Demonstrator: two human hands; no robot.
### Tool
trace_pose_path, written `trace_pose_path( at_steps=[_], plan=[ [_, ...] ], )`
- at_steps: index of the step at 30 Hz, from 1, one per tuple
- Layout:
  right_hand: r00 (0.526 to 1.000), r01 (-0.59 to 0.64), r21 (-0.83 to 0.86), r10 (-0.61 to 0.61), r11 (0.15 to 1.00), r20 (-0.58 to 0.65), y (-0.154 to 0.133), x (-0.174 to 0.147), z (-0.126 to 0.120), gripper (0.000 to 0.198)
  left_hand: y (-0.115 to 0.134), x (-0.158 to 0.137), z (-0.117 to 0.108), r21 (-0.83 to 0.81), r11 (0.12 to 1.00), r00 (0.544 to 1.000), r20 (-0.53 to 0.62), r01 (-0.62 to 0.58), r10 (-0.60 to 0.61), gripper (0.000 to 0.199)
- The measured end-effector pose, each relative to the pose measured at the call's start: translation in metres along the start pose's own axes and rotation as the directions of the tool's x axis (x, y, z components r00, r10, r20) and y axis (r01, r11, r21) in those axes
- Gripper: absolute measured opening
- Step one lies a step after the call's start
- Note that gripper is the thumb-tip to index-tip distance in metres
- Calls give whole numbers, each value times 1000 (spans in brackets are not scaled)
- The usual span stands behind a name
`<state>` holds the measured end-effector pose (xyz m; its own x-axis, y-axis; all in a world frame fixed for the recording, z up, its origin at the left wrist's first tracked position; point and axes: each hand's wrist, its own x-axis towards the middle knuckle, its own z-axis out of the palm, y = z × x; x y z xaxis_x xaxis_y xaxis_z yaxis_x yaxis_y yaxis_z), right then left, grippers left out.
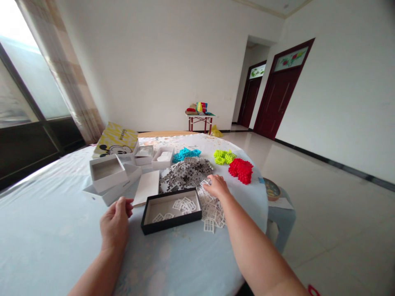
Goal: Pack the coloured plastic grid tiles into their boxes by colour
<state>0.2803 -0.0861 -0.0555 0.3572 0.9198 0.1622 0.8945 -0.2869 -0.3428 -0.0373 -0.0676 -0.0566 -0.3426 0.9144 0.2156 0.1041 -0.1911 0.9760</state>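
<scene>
My right hand [218,187] reaches over a loose pile of small white plastic window-frame pieces [210,212], with its fingertips closed on one at the pile's far edge. Left of that pile lies a shallow black-rimmed box [171,226], holding several of the same white pieces [185,204]. My left hand [115,220] is by the box's left side, apart from it, near a flat white box lid [147,188]. Its fingers are curled together; whatever they may hold is hidden. Behind the black-rimmed box rises a heap of grey plastic pieces [188,172].
Farther back are piles of blue [186,154], yellow-green [224,156] and red pieces [240,170]. White open boxes [108,173] and a yellow cartoon box [116,139] stand at the left. Beyond the table's right edge, a stool [282,218] carries a round bowl [271,190].
</scene>
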Motion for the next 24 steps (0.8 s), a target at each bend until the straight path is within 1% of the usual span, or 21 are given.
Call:
trace_pose_path(
  at_steps=[2, 4, 10, 16, 21, 24],
  plan=[
    [1000, 4, 2, -4, 1000, 5, -2, 4, 2, 53, 0, 1, -1, 7, 1000, 1000, 10, 1, -1, 30],
    [999, 22, 15, -22, 1000, 28, -3, 8, 4, 57, -1, 1, -1, 13, 1000, 1000, 21, 1, -2, 31],
    [995, 73, 82, -77, 994, 59, 2, 17, 6, 46, -2, 1, -1, 16, 1000, 999, 29, 15, -15, 31],
    [989, 115, 214, -132, 970, 68, 12, 21, 10, 32, -2, 1, -1, 19, 999, 999, 26, 44, -45, 31],
    [984, 152, 338, -176, 929, 41, 21, 22, 13, 42, 5, -3, 0, 36, 998, 998, 37, 47, -48, 29],
    [981, 165, 403, -192, 900, 27, 26, 22, 14, 43, 9, -5, 0, 44, 998, 998, 43, 52, -54, 29]
  ],
)
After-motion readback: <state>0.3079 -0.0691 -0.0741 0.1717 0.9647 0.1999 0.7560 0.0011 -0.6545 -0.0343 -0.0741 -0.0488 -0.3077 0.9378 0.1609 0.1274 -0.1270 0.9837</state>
